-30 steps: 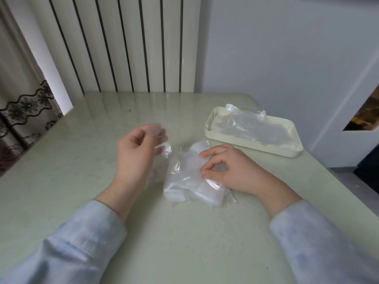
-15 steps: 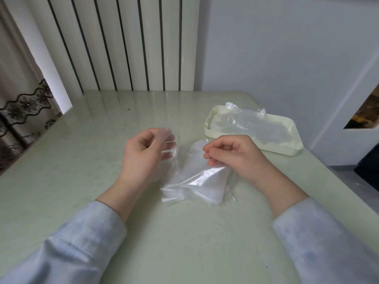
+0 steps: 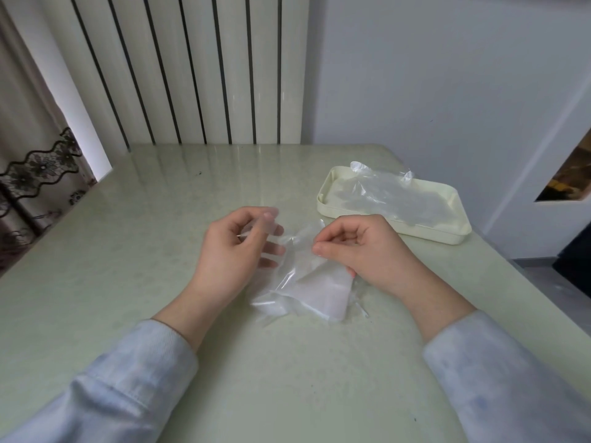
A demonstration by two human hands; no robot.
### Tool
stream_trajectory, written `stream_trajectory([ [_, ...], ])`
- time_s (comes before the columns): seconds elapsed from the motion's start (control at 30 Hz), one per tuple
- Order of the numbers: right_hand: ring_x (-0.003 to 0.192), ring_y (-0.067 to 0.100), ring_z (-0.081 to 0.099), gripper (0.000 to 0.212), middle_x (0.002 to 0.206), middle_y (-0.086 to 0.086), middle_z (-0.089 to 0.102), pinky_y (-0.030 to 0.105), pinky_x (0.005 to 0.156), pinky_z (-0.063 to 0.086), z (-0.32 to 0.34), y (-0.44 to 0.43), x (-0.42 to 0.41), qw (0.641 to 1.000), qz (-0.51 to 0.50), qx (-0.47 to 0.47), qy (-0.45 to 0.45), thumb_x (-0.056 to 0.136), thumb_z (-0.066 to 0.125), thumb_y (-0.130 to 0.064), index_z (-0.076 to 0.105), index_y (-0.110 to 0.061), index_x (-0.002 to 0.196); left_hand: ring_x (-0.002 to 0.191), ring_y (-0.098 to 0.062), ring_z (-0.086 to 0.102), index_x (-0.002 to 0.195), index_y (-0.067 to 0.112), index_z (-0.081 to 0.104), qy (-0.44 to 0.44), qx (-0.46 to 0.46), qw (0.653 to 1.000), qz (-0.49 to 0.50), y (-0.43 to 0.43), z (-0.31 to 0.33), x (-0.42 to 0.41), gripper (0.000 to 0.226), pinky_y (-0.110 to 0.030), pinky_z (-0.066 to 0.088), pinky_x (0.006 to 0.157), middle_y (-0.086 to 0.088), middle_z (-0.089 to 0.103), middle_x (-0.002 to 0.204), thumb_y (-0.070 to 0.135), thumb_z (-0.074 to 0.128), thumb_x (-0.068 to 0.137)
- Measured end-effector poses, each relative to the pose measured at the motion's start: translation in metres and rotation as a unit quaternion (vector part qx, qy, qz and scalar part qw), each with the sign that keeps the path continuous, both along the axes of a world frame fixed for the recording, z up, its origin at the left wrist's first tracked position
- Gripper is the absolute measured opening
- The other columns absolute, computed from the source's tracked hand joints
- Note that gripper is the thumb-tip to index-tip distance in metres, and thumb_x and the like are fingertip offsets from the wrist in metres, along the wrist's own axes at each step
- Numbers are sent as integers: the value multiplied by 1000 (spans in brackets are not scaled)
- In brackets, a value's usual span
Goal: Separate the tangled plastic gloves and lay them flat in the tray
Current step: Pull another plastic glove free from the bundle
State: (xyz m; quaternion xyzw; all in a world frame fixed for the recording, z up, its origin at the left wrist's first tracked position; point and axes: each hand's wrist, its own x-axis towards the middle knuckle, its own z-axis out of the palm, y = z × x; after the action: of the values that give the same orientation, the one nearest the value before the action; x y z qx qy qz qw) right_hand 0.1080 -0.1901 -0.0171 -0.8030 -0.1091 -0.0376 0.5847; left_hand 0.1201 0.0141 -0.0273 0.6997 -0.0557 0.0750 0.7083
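Lifted right hand (image 3: pixel 361 251) off the table (image 3: pixel 144 257) since 1 s ago — now pinching glove bundle (image 3: pixel 316 286) with it, left hand (image 3: pixel 230 254) pinching 1 layer; peel apart slowly, sideways.

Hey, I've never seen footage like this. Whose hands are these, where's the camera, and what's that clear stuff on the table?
There is no machine here. These are a person's two bare hands, filmed by one wide-angle camera worn on the head, looking forward and down. That is why the sleeves come in from the bottom. On the pale green table lies a clump of thin clear plastic gloves. The right hand pinches its film between thumb and finger, and the left hand has its fingers curled in the film on the other side. At the far right stands a cream tray with clear glove plastic already spread in it.
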Motion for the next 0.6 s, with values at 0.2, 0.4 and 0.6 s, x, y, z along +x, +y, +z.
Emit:
stream_trajectory([
  [0.2, 55, 9, 53, 10, 75, -1, 74, 27, 58, 43, 4, -3, -4, 998, 37, -31, 28, 91, 74, -14, 76, -16, 81, 54, -14, 62, 97, 23, 74, -10, 38, 999, 7, 0, -1, 0, 24, -28, 51, 45, 1, 68, 81, 28, 52, 104],
  [0.4, 77, 10, 71, 21, 79, -3, 77, 25, 74, 53, 7, -1, -4, 999, 32, -13, -9, 90, 73, -1, 76, -21, 85, 61, -17, 65, 95, 20, 76, 13, 13, 1000, -7, -2, 0, -2, 22, -30, 54, 49, 2, 71, 78, 24, 56, 103],
  [0.6, 84, -3, 64, 21, 84, -11, 74, 5, 78, 39, 9, 7, -6, 994, -21, -53, -88, 88, 77, -11, 73, -29, 78, 83, -18, 75, 99, 17, 74, 36, -10, 998, -51, -10, 3, -7, 22, -31, 57, 59, -4, 78, 92, 21, 52, 104],
])
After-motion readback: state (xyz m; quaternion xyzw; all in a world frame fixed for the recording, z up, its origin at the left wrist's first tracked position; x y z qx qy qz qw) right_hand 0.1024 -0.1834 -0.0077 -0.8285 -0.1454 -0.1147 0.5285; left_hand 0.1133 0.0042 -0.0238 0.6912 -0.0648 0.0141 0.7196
